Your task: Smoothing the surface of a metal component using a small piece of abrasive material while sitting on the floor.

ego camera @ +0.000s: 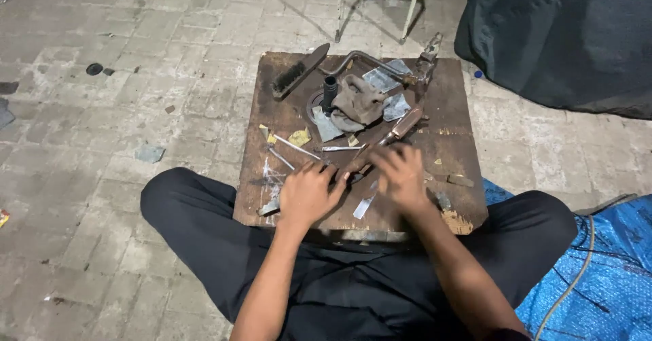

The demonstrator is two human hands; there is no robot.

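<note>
I sit cross-legged with a dark wooden board [448,110] in front of my knees. My left hand [307,193] lies palm down on the board's near part, fingers spread toward a rusty tool [401,128] with a brown handle. My right hand [401,175] is blurred, fingers apart, over the near end of that tool; whether it grips anything I cannot tell. Thin metal rods [292,145] and a metal strip [365,206] lie beside the hands. Farther off lie a crumpled brown rag [360,100], a black tube [330,91] and a black brush [299,71].
A bent metal bar [370,59] with a clamp end [426,61] lies at the board's far side. A dark tarp [564,35] bulks at the upper right, a blue tarp [604,273] with a cable [577,273] at my right knee. Paved brick floor [102,130] surrounds the board.
</note>
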